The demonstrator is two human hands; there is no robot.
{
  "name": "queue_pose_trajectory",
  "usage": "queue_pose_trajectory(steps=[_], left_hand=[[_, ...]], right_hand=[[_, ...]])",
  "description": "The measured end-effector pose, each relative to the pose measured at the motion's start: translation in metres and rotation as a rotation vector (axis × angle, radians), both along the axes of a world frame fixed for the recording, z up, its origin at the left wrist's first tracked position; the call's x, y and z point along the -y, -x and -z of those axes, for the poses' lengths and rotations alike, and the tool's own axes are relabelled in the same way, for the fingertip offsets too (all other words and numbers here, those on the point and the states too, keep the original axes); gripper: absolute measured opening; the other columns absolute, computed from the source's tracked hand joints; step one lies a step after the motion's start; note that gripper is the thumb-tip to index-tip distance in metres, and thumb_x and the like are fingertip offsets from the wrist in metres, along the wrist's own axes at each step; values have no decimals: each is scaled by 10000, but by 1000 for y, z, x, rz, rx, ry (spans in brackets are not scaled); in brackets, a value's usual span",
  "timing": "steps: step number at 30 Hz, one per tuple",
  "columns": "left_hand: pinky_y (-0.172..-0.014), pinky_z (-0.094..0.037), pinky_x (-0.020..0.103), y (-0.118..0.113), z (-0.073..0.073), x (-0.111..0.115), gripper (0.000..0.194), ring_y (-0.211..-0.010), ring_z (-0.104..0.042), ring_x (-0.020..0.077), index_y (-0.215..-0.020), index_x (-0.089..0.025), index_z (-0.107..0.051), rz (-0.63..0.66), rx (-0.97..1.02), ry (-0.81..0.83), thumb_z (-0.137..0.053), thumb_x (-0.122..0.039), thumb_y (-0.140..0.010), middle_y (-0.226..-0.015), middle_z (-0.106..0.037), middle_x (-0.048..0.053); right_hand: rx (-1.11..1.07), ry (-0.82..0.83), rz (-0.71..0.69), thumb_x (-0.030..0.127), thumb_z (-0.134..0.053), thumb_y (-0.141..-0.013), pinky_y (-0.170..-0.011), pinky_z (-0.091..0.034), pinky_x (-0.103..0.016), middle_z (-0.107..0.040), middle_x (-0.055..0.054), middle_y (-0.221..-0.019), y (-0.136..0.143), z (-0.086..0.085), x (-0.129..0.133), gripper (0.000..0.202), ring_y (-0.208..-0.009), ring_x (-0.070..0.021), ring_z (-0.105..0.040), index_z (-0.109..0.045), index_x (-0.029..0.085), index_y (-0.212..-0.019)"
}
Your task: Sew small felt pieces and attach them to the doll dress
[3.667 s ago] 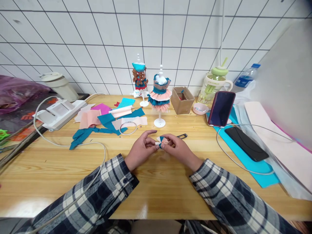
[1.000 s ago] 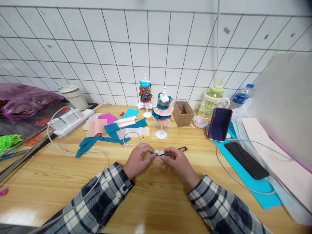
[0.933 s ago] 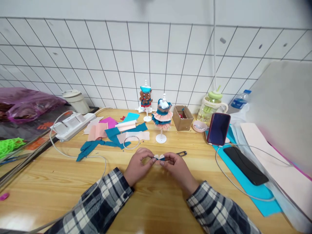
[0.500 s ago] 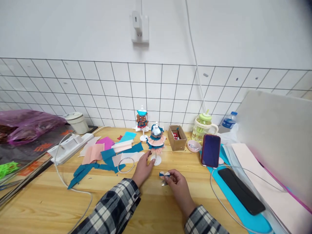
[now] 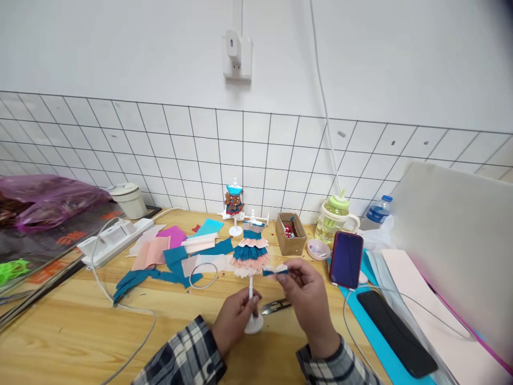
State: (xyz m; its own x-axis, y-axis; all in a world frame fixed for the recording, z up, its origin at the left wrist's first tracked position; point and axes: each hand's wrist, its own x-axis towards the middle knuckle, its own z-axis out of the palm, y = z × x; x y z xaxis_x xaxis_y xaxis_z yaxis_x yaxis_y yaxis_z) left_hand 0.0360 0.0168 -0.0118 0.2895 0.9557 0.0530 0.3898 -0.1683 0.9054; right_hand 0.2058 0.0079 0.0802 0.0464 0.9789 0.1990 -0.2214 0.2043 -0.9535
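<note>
left hand (image 5: 235,316) grips 1 dress stand (image 5: 250,255) | right hand (image 5: 308,299) pinches 1 bow (image 5: 271,271) | 1 rear dress (image 5: 234,202) | 1 snips (image 5: 274,306)

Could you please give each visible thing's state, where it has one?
Near dress form: upright, held by left hand
Bow: pinched in right hand
Far dress form: upright, dressed
Cardboard box: open
Propped smartphone: screen dark
Water bottle: capped
Drink jug: lidded
Cream cup: lidded
Wall charger: plugged in
Power strip: plugs inserted

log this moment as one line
left hand: holds stand | right hand: pinches bow near dress | snips: on table
</note>
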Motion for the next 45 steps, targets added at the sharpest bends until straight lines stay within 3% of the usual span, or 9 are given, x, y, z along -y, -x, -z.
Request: queue_pose_trajectory(steps=[3, 8, 22, 37, 45], left_hand=[[-577, -395, 230, 3, 4, 26, 365, -579, -524, 130, -895, -166, -584, 23, 82, 103, -392, -476, -898, -624, -616, 0], [-557, -385, 215, 6, 8, 39, 375, -555, -493, 113, -915, -154, -582, 104, 146, 167, -422, -491, -883, -613, -617, 3], [-576, -395, 208, 4, 6, 36, 357, -566, -500, 110, -901, -159, -590, 195, 119, 137, -419, -473, -892, -619, -601, -3], [-539, -373, 198, 6, 5, 36, 357, -547, -491, 101, -905, -146, -585, 242, 165, 175, -438, -471, -884, -613, -586, 2], [-595, -430, 205, 8, 2, 37, 327, -536, -537, 102, -922, -146, -613, 188, 34, 26, -416, -406, -905, -586, -594, -7]], right_hand=[[-27, 18, -24, 339, -742, -684, -366, -313, -171, -634, 0, -703, 6, -17, -5, 241, -478, -72, -485, -596, 197, -814], [-65, 117, -59, 348, -767, -632, -337, -283, -162, -614, 14, -646, 9, -23, -18, 303, -428, -57, -436, -598, 184, -821], [35, 67, 70, 396, -712, -677, -434, -356, -202, -647, -13, -707, 5, -9, -36, 289, -558, -105, -508, -641, 177, -853], [-63, 110, 120, 383, -715, -673, -471, -375, -213, -652, 6, -697, 16, -8, -31, 266, -556, -103, -515, -635, 183, -828], [-30, 74, 124, 406, -701, -704, -442, -308, -186, -565, 34, -611, 18, -2, -30, 288, -499, -72, -427, -592, 169, -826]])
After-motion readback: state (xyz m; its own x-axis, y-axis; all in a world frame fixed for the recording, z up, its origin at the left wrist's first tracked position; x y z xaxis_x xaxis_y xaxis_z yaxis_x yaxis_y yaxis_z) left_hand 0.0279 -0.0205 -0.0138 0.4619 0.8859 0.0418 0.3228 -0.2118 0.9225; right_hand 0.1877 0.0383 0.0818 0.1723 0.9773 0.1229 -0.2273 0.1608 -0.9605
